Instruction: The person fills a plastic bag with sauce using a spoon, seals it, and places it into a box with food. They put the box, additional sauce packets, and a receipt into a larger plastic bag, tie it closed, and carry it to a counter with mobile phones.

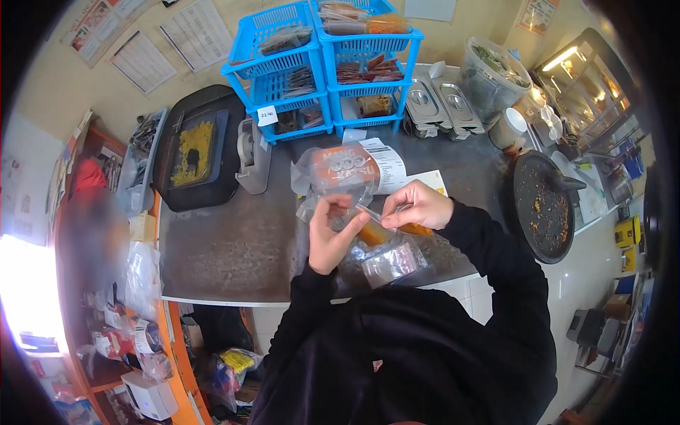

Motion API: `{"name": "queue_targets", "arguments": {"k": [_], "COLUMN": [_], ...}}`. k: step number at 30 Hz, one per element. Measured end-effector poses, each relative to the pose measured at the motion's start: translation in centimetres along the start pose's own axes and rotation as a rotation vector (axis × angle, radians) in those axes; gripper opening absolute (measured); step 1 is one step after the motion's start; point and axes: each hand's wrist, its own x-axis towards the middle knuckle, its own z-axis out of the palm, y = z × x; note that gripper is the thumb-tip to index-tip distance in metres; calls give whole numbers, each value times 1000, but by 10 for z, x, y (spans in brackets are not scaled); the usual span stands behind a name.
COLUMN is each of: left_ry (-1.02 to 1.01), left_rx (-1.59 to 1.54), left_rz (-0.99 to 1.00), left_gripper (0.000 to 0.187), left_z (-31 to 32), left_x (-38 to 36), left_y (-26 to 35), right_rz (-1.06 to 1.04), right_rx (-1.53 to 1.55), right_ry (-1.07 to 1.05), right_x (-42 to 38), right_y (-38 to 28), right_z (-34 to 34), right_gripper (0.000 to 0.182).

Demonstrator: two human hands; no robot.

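Over the front of the dark table, both my hands are at the top edge of a small clear plastic bag of orange-yellow sauce (373,234). My left hand (331,232) is curled, with its thumb and fingers at the left end of that edge. The right end is pinched by the fingertips of my right hand (418,205). A second orange packet (416,229) shows just below my right hand. Beneath the sauce bag lies a clear plastic packet (393,263). Beyond my hands is a printed plastic carrier bag (340,166), beside a printed paper slip (386,164).
Blue stacked baskets (329,88) with packets stand at the back. Left are a tape dispenser (253,156) and a black tray (212,188) with yellow food. Lidded metal containers (443,106), a clear tub (489,92) and a stone mortar (542,205) with pestle are right.
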Motion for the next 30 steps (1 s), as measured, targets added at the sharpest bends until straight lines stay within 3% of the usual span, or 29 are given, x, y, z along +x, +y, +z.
{"name": "queue_targets", "arguments": {"k": [1,4,11,23,30], "left_ry": [116,-54,-135,-95,-221], "left_rx": [219,-78,-373,-503,82], "left_rz": [130,-212,-431,-381,-133], "left_gripper": [14,20,17,12,9], "left_z": [1,8,9,13,5], "left_x": [-1,-11,-19,-27,-32], "left_y": [-1,10,-21,-26,11], "right_rz": [18,43,-6,32,7], "right_rx": [45,28,118,394,231], "right_ry": [7,53,146,112,47], "right_x": [0,4,7,3,-1], "right_y": [4,16,35,37,33], "right_z": [2,13,29,38,48], "right_gripper": [13,11,9,10,10]}}
